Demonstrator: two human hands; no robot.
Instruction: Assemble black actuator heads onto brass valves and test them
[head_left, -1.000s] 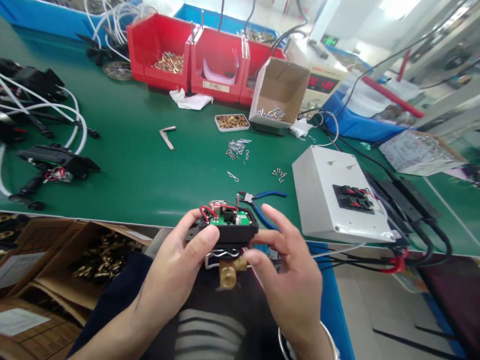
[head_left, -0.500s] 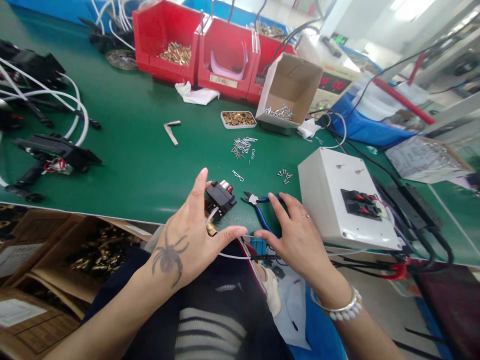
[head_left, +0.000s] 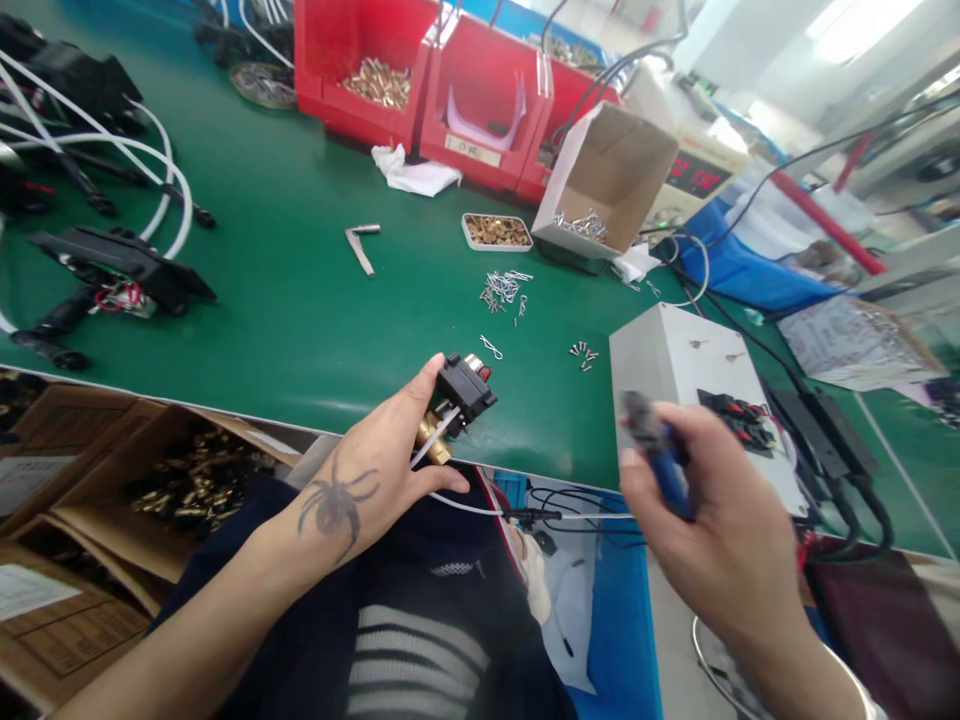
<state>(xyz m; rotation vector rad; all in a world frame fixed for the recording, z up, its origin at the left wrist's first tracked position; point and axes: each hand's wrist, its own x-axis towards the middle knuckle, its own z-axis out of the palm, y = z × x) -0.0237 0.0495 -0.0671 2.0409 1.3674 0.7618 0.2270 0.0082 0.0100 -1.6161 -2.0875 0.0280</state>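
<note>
A black plastic housing [head_left: 466, 388] on a brass fitting [head_left: 433, 438], with a thin white tube, is at the bench's front edge. My left hand [head_left: 375, 440] is closed round the fitting's near side, index finger against the housing and thumb below the brass; its other fingers are hidden. My right hand [head_left: 712, 520] is raised to the right, blurred, and grips blue-handled cutting pliers [head_left: 664, 460] with the jaws pointing up and left. A loose R-shaped clip [head_left: 491, 347] lies beyond the housing, and small screws [head_left: 583, 355] lie to its right.
The grey box [head_left: 652, 350] with black connectors stands behind my right hand. Farther back are a pile of clips [head_left: 502, 288], a tray of brass parts [head_left: 496, 232], an open carton [head_left: 600, 190] and red bins [head_left: 360, 70]. Black assemblies [head_left: 124, 265] with white tubes lie left.
My right hand has picked the cutting pliers up off the bench and moved right with them. My left hand has drawn in round the fitting, and more of the brass shows.
</note>
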